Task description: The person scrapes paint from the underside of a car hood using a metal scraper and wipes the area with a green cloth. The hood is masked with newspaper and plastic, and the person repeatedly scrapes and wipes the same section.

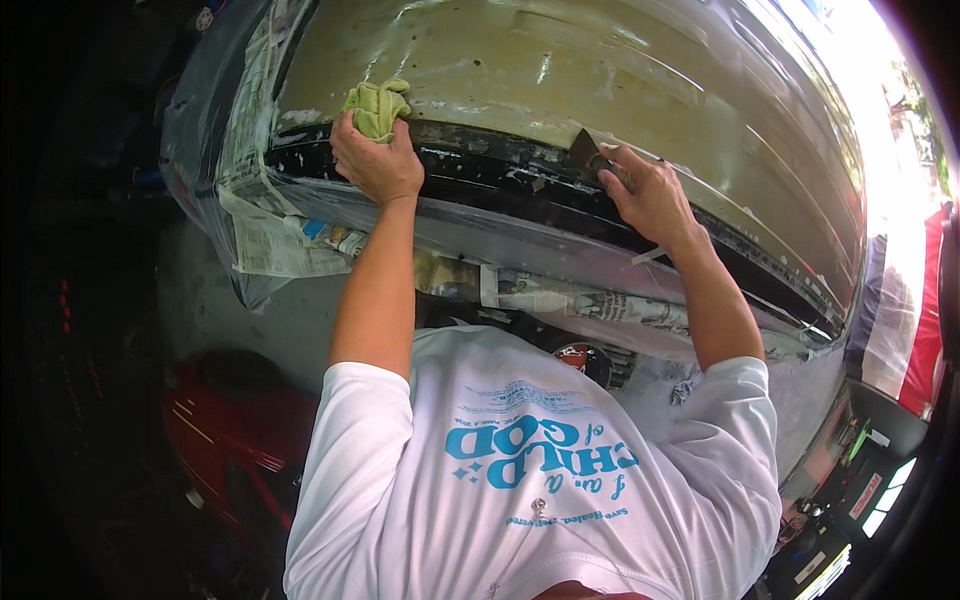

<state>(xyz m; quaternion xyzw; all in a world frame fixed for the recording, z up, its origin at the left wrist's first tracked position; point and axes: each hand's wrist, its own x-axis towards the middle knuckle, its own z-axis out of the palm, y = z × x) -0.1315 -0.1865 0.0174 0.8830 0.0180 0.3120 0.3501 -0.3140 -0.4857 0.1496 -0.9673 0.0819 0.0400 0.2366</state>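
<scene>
A crumpled yellow-green cloth is gripped in my left hand, which rests at the near edge of a glossy olive-brown vehicle panel, toward its left end. Farther right, my right hand is closed around a scraper with a flat, dark blade. The blade lies at the seam between the olive surface and the black edge strip. Flecks and pale residue mark that strip. My right fingers cover most of the scraper's handle.
Newspaper and clear plastic sheeting cover the panel's left end, and more newspaper runs below the black strip. A red vehicle stands at the lower left. Red, white and dark fabric hangs at the right.
</scene>
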